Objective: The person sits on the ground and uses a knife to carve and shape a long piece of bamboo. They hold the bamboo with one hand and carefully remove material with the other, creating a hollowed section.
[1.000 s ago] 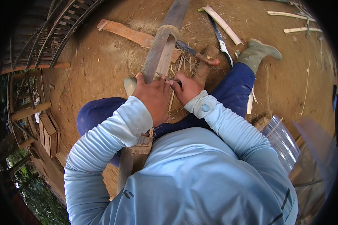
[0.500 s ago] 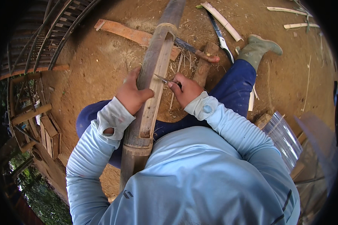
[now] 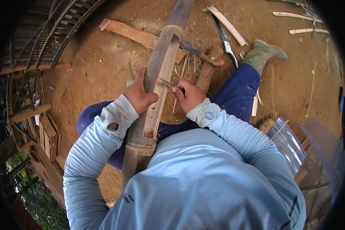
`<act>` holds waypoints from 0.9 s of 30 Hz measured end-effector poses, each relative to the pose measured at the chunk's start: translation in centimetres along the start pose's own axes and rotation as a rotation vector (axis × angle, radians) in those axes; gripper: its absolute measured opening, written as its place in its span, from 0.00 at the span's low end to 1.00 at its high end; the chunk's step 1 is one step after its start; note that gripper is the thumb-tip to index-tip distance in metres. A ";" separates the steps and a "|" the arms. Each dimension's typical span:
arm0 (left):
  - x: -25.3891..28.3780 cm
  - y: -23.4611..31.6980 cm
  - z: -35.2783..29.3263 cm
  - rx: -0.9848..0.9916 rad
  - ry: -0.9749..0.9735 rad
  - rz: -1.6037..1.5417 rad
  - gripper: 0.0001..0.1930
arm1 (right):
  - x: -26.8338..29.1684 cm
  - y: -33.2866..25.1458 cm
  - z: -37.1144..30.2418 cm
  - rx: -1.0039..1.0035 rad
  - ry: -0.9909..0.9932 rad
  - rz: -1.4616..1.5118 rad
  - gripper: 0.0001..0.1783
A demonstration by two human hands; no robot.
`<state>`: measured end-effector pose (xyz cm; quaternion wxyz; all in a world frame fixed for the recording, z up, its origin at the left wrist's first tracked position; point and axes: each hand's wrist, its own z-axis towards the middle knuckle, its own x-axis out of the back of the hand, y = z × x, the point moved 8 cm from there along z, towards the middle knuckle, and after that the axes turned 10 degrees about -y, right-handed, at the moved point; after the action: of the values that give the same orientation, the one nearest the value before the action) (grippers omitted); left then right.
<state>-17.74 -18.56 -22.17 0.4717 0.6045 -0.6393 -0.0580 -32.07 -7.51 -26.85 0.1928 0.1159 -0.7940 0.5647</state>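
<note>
A thick bamboo pole (image 3: pixel 140 122) slants across my lap from the far top to beside my left hip. A long slot is cut in its upper side between two joints, baring the pale inner wall (image 3: pixel 161 90). Around the pole's left side wraps my left hand (image 3: pixel 140 96), its thumb lying over the top near the slot. My right hand (image 3: pixel 190 96) is closed on a small knife (image 3: pixel 166 82), just right of the pole. The blade points to the upper left and its tip is at the slot; the fingers hide most of the handle.
Beyond the pole lie a machete (image 3: pixel 209 59) with a brown handle, a wooden block (image 3: pixel 207 73), a reddish board (image 3: pixel 132 32) and a saw (image 3: pixel 227 45) with a white-and-black handle. Clear plastic sheeting (image 3: pixel 286 143) is at right; a slatted wooden structure (image 3: pixel 46 34) stands at far left.
The whole view has shifted slightly. Both hands keep their grips on the pole and the knife, and the blade tip stays at about the same spot on the slot.
</note>
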 end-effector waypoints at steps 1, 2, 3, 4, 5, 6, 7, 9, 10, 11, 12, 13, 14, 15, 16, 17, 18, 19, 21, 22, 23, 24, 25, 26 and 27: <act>0.0 -0.2 0.1 -0.021 0.012 0.018 0.51 | -0.1 0.0 -0.4 0.011 -0.003 0.008 0.14; 0.0 -0.6 0.3 -0.007 0.000 -0.006 0.52 | -0.2 0.0 -0.6 0.021 -0.007 0.016 0.14; 0.0 -0.3 0.3 0.010 -0.019 -0.033 0.52 | -0.2 0.0 -0.5 0.021 -0.011 0.001 0.14; -0.2 -0.2 0.3 0.027 -0.037 -0.060 0.52 | -0.1 0.0 -0.2 0.020 -0.015 -0.014 0.14; -0.3 -0.4 0.3 0.026 -0.032 -0.059 0.52 | -0.2 0.0 -0.1 0.020 -0.019 -0.028 0.14; -0.3 -0.7 0.4 0.020 -0.023 -0.058 0.52 | -0.2 0.0 -0.2 0.000 -0.020 -0.029 0.14; -0.3 -0.8 0.4 0.014 -0.014 -0.058 0.52 | -0.3 -0.1 -0.2 -0.021 -0.021 -0.029 0.14; -0.3 -0.5 0.3 0.009 -0.021 -0.090 0.52 | -0.2 -0.2 -0.6 -0.016 0.007 -0.030 0.15; -0.2 -0.3 0.2 0.007 -0.024 -0.103 0.52 | -0.2 0.0 -0.8 0.008 0.036 -0.031 0.15; -0.2 -0.2 0.2 0.008 -0.029 -0.095 0.52 | -0.2 -0.1 -1.0 0.033 0.064 -0.032 0.15; -0.3 -0.3 0.2 0.014 -0.033 -0.092 0.52 | -0.2 0.0 -1.0 0.027 0.056 -0.033 0.15; -0.5 -0.3 0.2 0.019 -0.036 -0.088 0.52 | -0.2 0.2 -0.9 0.022 0.048 -0.035 0.14; -0.3 -0.1 0.2 0.027 -0.033 -0.084 0.52 | -0.2 0.3 -0.9 0.015 0.040 -0.036 0.14; -0.2 0.3 0.1 0.035 -0.034 -0.081 0.52 | -0.2 0.3 -0.6 0.022 0.049 -0.036 0.14; -0.2 0.5 0.1 0.043 -0.035 -0.077 0.52 | -0.2 0.3 0.1 0.029 0.058 -0.035 0.14; -0.3 0.3 0.1 0.033 -0.034 -0.098 0.52 | -0.2 0.4 0.4 0.036 0.068 -0.035 0.14; -0.2 0.0 0.2 0.019 -0.030 -0.115 0.52 | -0.2 0.4 0.4 0.027 0.067 -0.034 0.15; -0.2 -0.2 0.2 0.005 -0.026 -0.133 0.52 | -0.3 0.3 0.4 0.018 0.066 -0.033 0.15; -0.4 -0.5 0.3 0.016 -0.017 -0.080 0.52 | -0.3 0.3 0.1 0.008 0.047 -0.034 0.15; -0.3 -0.5 0.3 0.023 -0.011 -0.053 0.52 | -0.3 0.4 -0.4 0.008 0.027 -0.036 0.15; 0.0 -0.3 0.4 0.024 -0.008 -0.042 0.53 | -0.4 0.4 -0.5 0.007 0.007 -0.039 0.15; -0.1 -0.3 0.4 0.029 -0.013 -0.036 0.53 | -0.2 0.3 -0.4 0.030 0.049 -0.026 0.15; -0.2 -0.4 0.3 0.034 -0.017 -0.030 0.53 | -0.1 0.4 0.1 0.020 0.050 -0.035 0.15; -0.4 -0.4 0.4 0.019 -0.019 -0.062 0.53 | 0.1 0.5 0.6 0.011 0.052 -0.044 0.15; -0.3 -0.4 0.5 0.003 -0.018 -0.092 0.53 | 0.2 0.3 1.0 0.005 0.055 -0.052 0.15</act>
<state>-17.84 -18.70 -22.86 0.4619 0.6334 -0.6152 -0.0839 -32.55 -8.28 -27.32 0.2287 0.1214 -0.7837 0.5646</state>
